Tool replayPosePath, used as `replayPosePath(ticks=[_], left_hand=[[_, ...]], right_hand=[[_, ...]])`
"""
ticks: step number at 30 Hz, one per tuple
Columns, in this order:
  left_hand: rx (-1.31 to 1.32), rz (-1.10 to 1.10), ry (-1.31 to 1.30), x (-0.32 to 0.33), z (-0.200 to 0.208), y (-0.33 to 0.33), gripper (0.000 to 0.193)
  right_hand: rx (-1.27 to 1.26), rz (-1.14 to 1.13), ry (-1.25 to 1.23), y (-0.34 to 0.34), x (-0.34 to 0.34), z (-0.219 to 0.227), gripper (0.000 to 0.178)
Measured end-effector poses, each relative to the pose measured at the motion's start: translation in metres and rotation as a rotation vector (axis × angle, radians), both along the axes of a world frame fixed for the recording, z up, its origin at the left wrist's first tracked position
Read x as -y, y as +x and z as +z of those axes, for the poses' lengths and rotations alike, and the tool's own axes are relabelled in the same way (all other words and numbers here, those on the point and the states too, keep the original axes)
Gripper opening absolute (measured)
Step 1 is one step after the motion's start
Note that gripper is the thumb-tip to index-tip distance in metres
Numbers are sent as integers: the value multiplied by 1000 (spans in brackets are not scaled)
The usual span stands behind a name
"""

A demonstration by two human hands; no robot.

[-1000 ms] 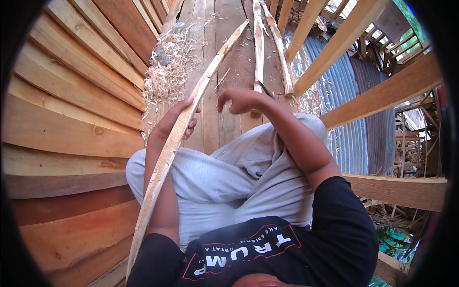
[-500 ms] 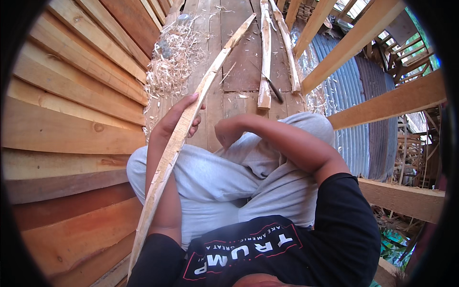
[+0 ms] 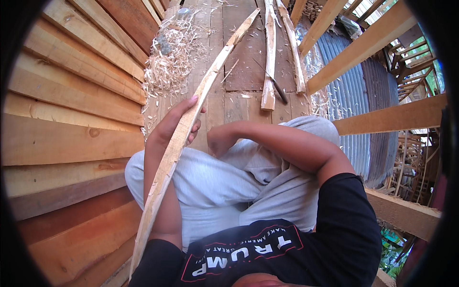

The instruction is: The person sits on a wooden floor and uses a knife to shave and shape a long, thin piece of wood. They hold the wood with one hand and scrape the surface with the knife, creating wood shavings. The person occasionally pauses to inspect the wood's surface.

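**Slat held for sighting, right hand idle**

The left hand (image 3: 179,125) grips the long wooden slat (image 3: 184,138) near mid-length. Its long axis runs from the person's left shoulder up-right toward the floor planks (image 3: 244,71). The right hand (image 3: 219,141) rests clenched and empty on the knee. Next it needs a tool; a knife (image 3: 275,88) lies ahead.

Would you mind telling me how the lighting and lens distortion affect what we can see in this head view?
In the head view, even daylight keeps the long wooden strip in the left hand sharp; the right hand sits shaded by the knee. Fisheye bending curves the wall planks and beams near the black rim; the bright upper right corner is slightly washed out.
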State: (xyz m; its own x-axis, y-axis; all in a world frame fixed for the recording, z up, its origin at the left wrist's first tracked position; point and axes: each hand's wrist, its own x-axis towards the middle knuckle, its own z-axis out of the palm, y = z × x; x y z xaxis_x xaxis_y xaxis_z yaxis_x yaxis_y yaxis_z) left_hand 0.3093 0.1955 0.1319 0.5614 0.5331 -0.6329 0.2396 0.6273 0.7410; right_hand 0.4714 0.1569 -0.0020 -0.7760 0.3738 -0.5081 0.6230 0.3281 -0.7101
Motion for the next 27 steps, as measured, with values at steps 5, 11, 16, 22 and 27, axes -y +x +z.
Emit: replayPosePath(ticks=[5, 11, 16, 22, 27], left_hand=[[37, -22, 3, -3, 1, -2, 46], [32, -6, -12, -9, -2, -8, 45], [29, -18, -10, -11, 2, -5, 44], [18, 0, -11, -10, 2, -7, 44], [3, 12, -9, -9, 3, -10, 44]], right_hand=[[113, -299, -43, 51, -54, -5, 21], [494, -872, 573, 103, -79, 26, 39], [730, -698, 396, 119, -72, -14, 48], [632, -585, 415, 109, -83, -30, 32], [134, -737, 510, 82, -89, -29, 24]])
